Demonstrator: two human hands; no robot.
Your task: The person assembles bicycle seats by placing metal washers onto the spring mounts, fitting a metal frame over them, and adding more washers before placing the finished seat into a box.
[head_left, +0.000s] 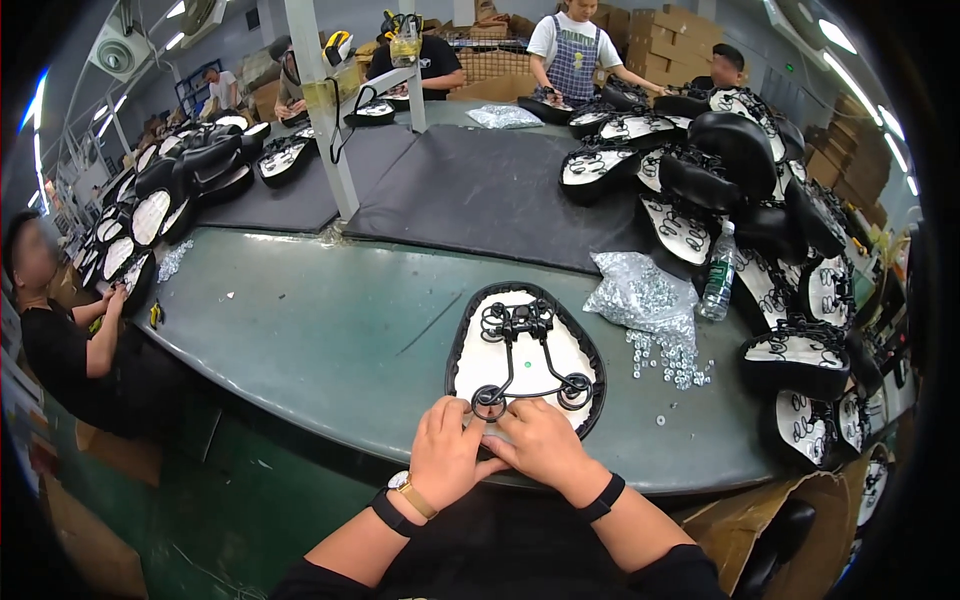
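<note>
A bicycle saddle lies upside down on the green table in front of me, its white underside up and its black cover folded round the rim. On it sits a black wire frame with coil springs. My left hand is closed at the saddle's near left edge, fingertips against the near left coil spring. From the other side my right hand is closed at the same spring and edge, its thumb close to the left one. Any small part between the fingertips is hidden.
Right of the saddle are a clear bag of small metal nuts, loose nuts and a plastic bottle. More saddles are heaped at the right and far left. A metal post rises from the table. Co-workers sit and stand around it.
</note>
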